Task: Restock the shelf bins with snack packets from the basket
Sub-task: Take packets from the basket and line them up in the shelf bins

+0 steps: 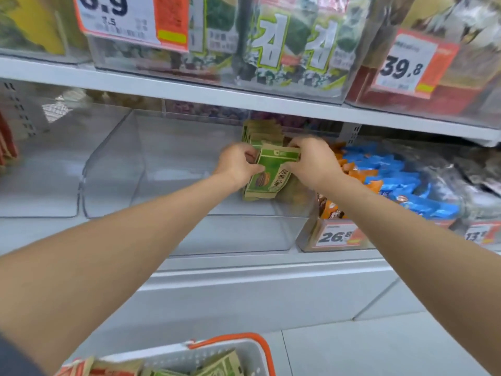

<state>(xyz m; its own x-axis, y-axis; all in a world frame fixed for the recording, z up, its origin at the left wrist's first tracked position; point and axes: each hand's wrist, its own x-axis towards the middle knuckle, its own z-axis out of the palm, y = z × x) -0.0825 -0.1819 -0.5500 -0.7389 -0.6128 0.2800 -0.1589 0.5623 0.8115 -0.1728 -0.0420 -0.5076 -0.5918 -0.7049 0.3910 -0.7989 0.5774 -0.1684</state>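
Grips green packets (271, 175) between left hand (238, 165) and right hand (311, 161), equally near; long axis upright, leaning; likely calls for pushing back toward standing row (261, 130) in clear bin (217, 232).

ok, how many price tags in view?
4: up top, 6.9 tag left, 39.8 tag right; below, 26.8 tag and cropped 13 tag far right. Others may be hidden.

Basket (252, 359): cut off by the bottom edge, near side unseen. Green packets (271, 172): sides covered by left hand (238, 164) and right hand (311, 161); rear ones hidden behind the front. Top-left price tag (116, 17): upper part cropped, small print blurred. Far-right price tag (482, 234): cut by the edge.
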